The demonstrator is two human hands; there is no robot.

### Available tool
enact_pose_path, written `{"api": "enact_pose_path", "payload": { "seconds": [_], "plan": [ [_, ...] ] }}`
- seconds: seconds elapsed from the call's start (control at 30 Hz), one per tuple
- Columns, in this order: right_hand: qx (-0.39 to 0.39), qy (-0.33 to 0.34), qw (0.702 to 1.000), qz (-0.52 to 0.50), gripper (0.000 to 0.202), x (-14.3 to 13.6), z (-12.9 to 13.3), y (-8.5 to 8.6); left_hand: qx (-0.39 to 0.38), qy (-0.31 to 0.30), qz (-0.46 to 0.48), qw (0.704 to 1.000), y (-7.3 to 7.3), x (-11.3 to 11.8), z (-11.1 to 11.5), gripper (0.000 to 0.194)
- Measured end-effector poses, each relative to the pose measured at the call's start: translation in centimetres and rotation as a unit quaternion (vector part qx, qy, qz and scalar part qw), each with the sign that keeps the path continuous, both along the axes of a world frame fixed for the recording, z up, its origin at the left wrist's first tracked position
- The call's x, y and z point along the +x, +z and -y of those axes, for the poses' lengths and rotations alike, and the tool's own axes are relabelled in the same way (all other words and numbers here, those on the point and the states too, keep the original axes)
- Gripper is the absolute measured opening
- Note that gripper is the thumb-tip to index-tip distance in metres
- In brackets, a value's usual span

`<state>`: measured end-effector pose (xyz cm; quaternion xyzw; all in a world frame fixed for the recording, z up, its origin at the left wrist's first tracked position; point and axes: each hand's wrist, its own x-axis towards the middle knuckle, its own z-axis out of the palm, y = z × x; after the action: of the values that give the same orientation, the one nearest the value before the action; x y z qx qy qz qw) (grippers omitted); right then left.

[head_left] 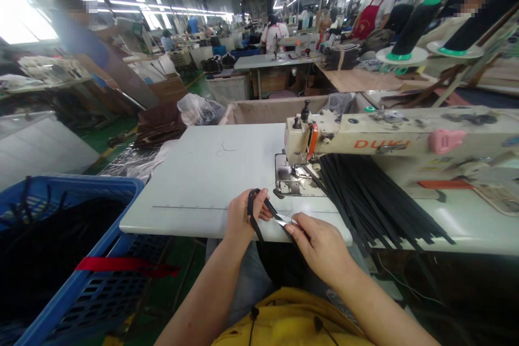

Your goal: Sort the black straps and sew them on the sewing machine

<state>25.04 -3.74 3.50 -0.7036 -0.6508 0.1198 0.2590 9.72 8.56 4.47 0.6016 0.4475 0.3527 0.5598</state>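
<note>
My left hand [244,217] pinches a narrow black strap [251,206] that bends into a loop over the fingers. One end of the strap hangs down over the table's front edge. In my right hand [320,239] is a pair of small thread snips [280,221], closed in by the fingers, with silver blades pointing left against the strap. Both hands are near the front edge of the white sewing table [203,173]. Just beyond them stands the sewing machine [300,140] with its metal needle plate [298,181]. Under the machine arm lies a bundle of black straps [373,200].
A blue basket [93,248] holding dark pieces stands at the left, a red strip [121,265] over its rim. Thread cones [417,27] rise at the back right. A loose thread [225,150] lies on the table. Several people work in the background.
</note>
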Motion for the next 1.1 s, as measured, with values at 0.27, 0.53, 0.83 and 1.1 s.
{"api": "enact_pose_path", "payload": {
  "seconds": [0.27,0.53,0.83,1.1],
  "plan": [
    [0.048,-0.009,0.996,0.071,0.038,-0.2,0.1,-0.1,0.004,0.002,0.005,1.000,0.0,0.0,0.3,0.051],
    [0.058,-0.051,0.995,0.069,0.044,-0.1,0.2,-0.1,0.006,0.005,0.016,1.000,0.2,-0.1,0.2,0.052],
    [0.042,-0.032,0.994,-0.098,0.039,1.3,0.1,-0.3,-0.076,-0.020,0.090,0.993,-2.0,0.0,-0.2,0.053],
    [0.099,0.089,0.987,-0.088,0.041,2.0,1.8,-0.4,-0.092,-0.064,0.090,0.990,-3.1,1.8,-0.5,0.050]
  ]
}}
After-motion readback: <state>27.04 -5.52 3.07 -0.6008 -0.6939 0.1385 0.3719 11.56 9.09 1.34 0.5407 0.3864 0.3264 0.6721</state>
